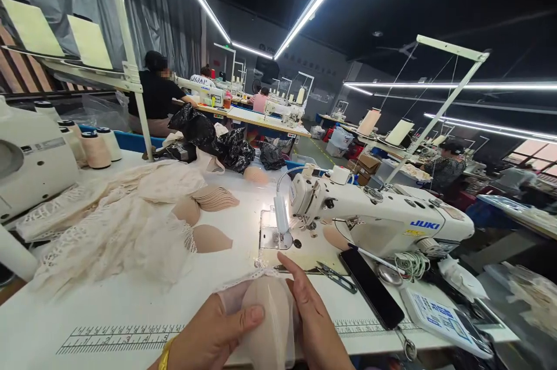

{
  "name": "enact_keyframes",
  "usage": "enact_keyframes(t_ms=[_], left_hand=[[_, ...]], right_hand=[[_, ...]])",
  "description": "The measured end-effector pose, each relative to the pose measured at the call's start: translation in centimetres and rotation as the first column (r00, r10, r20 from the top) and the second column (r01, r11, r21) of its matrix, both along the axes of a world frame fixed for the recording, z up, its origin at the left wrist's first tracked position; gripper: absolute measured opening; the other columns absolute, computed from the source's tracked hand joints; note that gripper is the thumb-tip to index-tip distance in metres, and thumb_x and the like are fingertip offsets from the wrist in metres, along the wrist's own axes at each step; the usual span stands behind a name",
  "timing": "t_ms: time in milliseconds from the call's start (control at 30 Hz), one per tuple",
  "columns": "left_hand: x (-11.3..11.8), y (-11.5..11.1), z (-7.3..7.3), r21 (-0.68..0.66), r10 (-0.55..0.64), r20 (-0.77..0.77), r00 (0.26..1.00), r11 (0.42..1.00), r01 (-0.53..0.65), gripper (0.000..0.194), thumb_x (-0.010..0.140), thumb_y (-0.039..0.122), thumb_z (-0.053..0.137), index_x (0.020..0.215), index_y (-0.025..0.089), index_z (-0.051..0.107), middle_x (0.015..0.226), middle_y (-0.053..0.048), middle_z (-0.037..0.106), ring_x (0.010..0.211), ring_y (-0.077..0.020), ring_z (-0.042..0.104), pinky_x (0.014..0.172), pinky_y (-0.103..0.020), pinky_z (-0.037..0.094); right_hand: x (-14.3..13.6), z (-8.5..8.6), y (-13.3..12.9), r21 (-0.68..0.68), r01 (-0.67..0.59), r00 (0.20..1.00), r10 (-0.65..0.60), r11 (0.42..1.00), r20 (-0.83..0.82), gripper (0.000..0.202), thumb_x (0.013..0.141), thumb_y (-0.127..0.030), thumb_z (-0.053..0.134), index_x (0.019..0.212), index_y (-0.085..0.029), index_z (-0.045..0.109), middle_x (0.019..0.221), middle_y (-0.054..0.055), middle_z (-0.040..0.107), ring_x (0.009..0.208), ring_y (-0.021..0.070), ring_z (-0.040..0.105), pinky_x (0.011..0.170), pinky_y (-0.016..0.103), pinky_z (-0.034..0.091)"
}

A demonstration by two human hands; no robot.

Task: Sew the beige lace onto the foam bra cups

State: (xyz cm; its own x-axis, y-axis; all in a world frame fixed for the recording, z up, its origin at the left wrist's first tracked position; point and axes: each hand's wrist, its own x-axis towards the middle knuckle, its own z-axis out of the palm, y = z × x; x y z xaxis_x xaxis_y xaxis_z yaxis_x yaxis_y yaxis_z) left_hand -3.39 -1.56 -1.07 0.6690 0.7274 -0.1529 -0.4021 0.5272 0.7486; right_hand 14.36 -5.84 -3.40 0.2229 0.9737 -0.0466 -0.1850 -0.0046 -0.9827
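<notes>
My left hand (221,326) holds a beige cup piece (265,318) with sheer fabric and a lace edge, its thumb pressed on the front. Against the piece's right side rests my right hand (311,315), its index finger stretched toward the needle area; its other fingers are partly hidden behind the fabric. Just beyond both hands stands a white sewing machine (369,213), with a lit lamp (282,213) by its needle. Left of the needle plate lie a single beige cup piece (212,239) and a fanned stack of similar pieces (217,198).
Cream lace fabric (148,231) is heaped at the left. Thread snips (337,277), a black phone (372,289) and a blue-white box (444,320) lie at the right. Thread cones (96,149) and black bags (195,129) stand farther back; people sit at machines beyond.
</notes>
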Motion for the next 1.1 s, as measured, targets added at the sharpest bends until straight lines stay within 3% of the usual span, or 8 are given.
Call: enact_keyframes(t_ms=[133,233,300,767,933,1100], left_hand=[[0.2,0.7,-0.2,-0.063,0.164,-0.056,0.985,0.984,-0.167,0.054,0.072,0.049,0.094,0.116,0.019,0.082,0.121,-0.014,0.078,0.119,-0.0356,0.068,0.092,-0.038,0.058],[0.9,1.1,-0.4,-0.157,0.333,-0.057,0.941,0.928,-0.338,0.052,0.068,0.050,0.096,0.107,0.017,0.084,0.121,-0.014,0.078,0.120,-0.0355,0.067,0.092,-0.037,0.059],[1.3,1.1,-0.5,-0.189,0.379,-0.041,0.925,0.906,-0.379,0.049,0.066,0.047,0.098,0.101,0.015,0.085,0.120,-0.014,0.079,0.120,-0.0361,0.067,0.093,-0.038,0.060],[2.3,0.9,0.2,-0.182,0.392,-0.059,0.918,0.900,-0.396,0.052,0.062,0.049,0.099,0.097,0.014,0.084,0.116,-0.014,0.080,0.113,-0.0366,0.071,0.082,-0.035,0.061],[2.6,1.0,0.1,-0.121,0.318,-0.008,0.948,0.941,-0.316,0.049,0.070,0.050,0.095,0.104,0.016,0.084,0.112,-0.013,0.081,0.109,-0.0326,0.072,0.082,-0.033,0.060],[3.0,0.8,-0.2,-0.132,0.261,-0.068,0.963,0.954,-0.267,0.053,0.066,0.050,0.097,0.104,0.015,0.084,0.097,-0.013,0.082,0.098,-0.0318,0.074,0.075,-0.033,0.058]], right_hand=[[-1.8,-1.8,0.0,0.029,0.020,0.960,-0.012,0.999,-0.280,0.085,0.073,-0.065,0.089,0.143,-0.028,0.059,0.098,0.005,0.078,0.093,0.0280,0.074,0.086,0.043,0.058],[-2.6,-3.2,-0.1,0.033,0.103,0.955,-0.090,0.994,-0.284,0.088,0.067,-0.052,0.097,0.142,-0.025,0.058,0.084,0.002,0.076,0.081,0.0243,0.072,0.079,0.038,0.058],[-2.6,-3.6,0.0,0.041,0.156,0.953,-0.140,0.987,-0.268,0.086,0.068,-0.050,0.098,0.140,-0.024,0.059,0.081,0.000,0.074,0.078,0.0223,0.071,0.078,0.036,0.057],[-2.2,-3.7,0.6,0.028,0.161,0.945,-0.145,0.987,-0.294,0.080,0.071,-0.054,0.095,0.136,-0.025,0.059,0.089,0.002,0.075,0.083,0.0244,0.073,0.076,0.036,0.059],[-2.5,-3.6,0.6,0.027,0.204,0.922,-0.183,0.979,-0.341,0.080,0.069,-0.051,0.097,0.134,-0.026,0.057,0.087,0.000,0.076,0.083,0.0235,0.074,0.078,0.037,0.060],[-2.7,-3.6,0.7,0.023,0.227,0.906,-0.203,0.974,-0.372,0.082,0.067,-0.051,0.099,0.131,-0.027,0.055,0.088,0.001,0.076,0.080,0.0237,0.074,0.073,0.036,0.060]])
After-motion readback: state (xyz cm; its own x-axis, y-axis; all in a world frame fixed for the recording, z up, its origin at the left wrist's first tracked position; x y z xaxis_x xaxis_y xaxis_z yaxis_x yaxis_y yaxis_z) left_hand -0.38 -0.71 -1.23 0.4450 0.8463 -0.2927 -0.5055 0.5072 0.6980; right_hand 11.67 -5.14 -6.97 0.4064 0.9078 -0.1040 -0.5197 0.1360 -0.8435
